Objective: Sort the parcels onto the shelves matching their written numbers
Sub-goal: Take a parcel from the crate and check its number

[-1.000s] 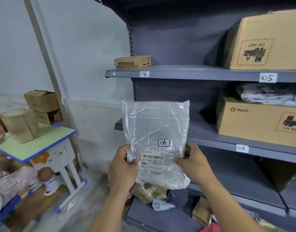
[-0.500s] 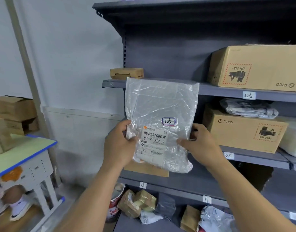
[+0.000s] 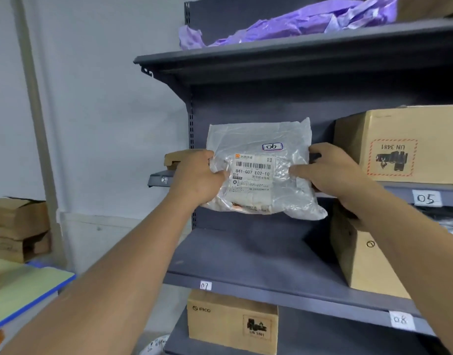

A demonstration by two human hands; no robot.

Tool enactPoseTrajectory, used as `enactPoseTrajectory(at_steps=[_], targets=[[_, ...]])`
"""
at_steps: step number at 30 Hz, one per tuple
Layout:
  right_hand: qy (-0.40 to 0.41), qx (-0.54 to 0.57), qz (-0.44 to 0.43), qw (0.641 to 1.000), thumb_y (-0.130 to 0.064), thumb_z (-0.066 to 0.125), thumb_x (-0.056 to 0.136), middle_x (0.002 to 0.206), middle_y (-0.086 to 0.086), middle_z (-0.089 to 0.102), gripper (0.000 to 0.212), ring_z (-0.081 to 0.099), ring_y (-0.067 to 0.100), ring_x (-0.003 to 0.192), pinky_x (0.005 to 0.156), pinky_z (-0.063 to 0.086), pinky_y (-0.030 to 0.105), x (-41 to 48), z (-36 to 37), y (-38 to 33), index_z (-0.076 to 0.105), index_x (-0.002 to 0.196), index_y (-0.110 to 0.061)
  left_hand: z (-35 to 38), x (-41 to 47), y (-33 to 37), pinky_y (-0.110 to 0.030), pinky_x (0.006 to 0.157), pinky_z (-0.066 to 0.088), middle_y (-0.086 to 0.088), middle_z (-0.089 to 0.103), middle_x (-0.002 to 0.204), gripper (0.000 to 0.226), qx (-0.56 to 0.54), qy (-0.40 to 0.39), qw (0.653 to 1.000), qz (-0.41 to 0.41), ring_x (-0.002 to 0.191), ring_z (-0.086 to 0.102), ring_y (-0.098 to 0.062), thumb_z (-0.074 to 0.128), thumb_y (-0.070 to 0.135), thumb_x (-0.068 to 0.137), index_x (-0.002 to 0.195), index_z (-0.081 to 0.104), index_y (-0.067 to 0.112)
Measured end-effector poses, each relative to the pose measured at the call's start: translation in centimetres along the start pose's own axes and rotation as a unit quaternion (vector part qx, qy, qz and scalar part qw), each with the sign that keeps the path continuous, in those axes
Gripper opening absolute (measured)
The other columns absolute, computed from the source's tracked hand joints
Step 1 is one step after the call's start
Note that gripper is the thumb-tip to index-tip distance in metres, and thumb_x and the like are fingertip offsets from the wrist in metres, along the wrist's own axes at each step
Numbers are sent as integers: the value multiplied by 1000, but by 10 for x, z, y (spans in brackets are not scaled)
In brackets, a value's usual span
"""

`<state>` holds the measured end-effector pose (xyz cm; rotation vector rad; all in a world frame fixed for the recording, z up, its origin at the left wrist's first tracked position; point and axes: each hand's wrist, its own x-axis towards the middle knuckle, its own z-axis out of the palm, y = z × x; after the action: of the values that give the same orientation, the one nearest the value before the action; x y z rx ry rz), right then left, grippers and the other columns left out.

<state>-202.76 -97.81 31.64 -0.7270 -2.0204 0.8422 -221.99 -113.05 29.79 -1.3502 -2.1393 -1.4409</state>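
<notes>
Clear plastic parcel (image 3: pixel 258 172), "06" written on its face (image 3: pixel 272 146). The left hand (image 3: pixel 197 178) grips the left edge and the right hand (image 3: pixel 333 172) grips the right, thumbs on the front. Holding both sides keeps the floppy bag flat and the number readable against the shelf tags. The parcel is in the air in front of the upper shelf lip (image 3: pixel 157 179), between a small flat cardboard box (image 3: pixel 174 158) and the big carton (image 3: pixel 399 144) above tag 05 (image 3: pixel 426 198). It's not on the shelf yet; the bottom edge hangs below the lip. This bay's tag is too blurred to read, but it sits left of 05 and above tag 07 (image 3: pixel 205 285), so probably 06. Next: lift it over the lip and slide it into the gap.
</notes>
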Motion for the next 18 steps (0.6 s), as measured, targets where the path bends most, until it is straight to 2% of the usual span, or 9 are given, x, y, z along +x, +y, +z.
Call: enactPoseTrajectory(at_steps=[3, 5, 7, 9, 11, 12, 14, 16, 18], targets=[[-12, -4, 14, 1000, -17, 75, 85, 95, 2, 70, 26, 69, 19, 83, 67, 54, 32, 39, 5, 1, 64, 109, -15, 8, 36, -3, -24, 65, 46, 5, 69, 101, 23, 36, -11, 999, -15, 86, 64, -16, 67, 29, 92, 109, 66, 14], [-24, -9, 17, 1000, -17, 74, 86, 96, 3, 70, 21, 69, 19, 85, 66, 53, 31, 63, 11, 6, 66, 105, -13, 13, 58, -9, -25, 64, 46, -2, 71, 102, 24, 50, -28, 998, -31, 86, 66, -18, 66, 29, 92, 108, 68, 12], [-32, -12, 24, 999, -16, 74, 86, 98, 7, 72, 17, 70, 22, 86, 72, 58, 36, 83, 19, 11, 67, 101, -11, 18, 76, -18, -20, 59, 41, -6, 72, 103, 24, 68, -38, 996, -46, 87, 65, -20, 65, 29, 92, 108, 70, 12], [-37, -28, 34, 998, -18, 75, 85, 101, 16, 72, 24, 72, 31, 89, 81, 59, 47, 100, 27, 17, 67, 103, -4, 24, 90, -25, -14, 55, 32, -5, 72, 106, 27, 102, -49, 992, -56, 88, 63, -20, 63, 31, 92, 111, 71, 13], [-50, -48, 47, 996, -20, 74, 84, 98, 19, 72, 32, 69, 32, 83, 82, 58, 49, 112, 35, 21, 65, 106, 1, 29, 100, -32, -9, 50, 28, -4, 71, 108, 28, 136, -60, 987, -59, 83, 57, -16, 62, 33, 93, 112, 71, 14], [-57, -54, 52, 996, -20, 73, 85, 91, 17, 70, 32, 66, 29, 76, 77, 58, 47, 118, 38, 24, 65, 106, 3, 32, 105, -36, -10, 51, 30, -5, 71, 106, 28, 142, -67, 986, -62, 82, 57, -17, 63, 32, 93, 110, 71, 13], [-61, -69, 56, 994, -22, 72, 85, 77, 11, 63, 30, 57, 23, 67, 65, 51, 39, 129, 43, 29, 65, 98, 4, 39, 115, -47, -21, 60, 40, -10, 72, 100, 26, 130, -73, 987, -62, 80, 61, -20, 68, 30, 91, 102, 72, 8], [-60, -89, 58, 993, -25, 73, 85, 68, 6, 58, 26, 54, 21, 62, 64, 45, 34, 140, 48, 32, 64, 85, -1, 45, 124, -57, -28, 66, 41, -9, 66, 90, 20, 128, -69, 988, -55, 76, 55, -20, 72, 28, 88, 91, 70, 8], [-63, -109, 58, 990, -29, 73, 84, 66, 4, 59, 26, 54, 21, 62, 66, 46, 33, 149, 54, 34, 61, 77, -6, 48, 132, -64, -29, 70, 41, -2, 57, 87, 12, 136, -62, 988, -47, 75, 51, -16, 75, 26, 86, 90, 67, 19]])
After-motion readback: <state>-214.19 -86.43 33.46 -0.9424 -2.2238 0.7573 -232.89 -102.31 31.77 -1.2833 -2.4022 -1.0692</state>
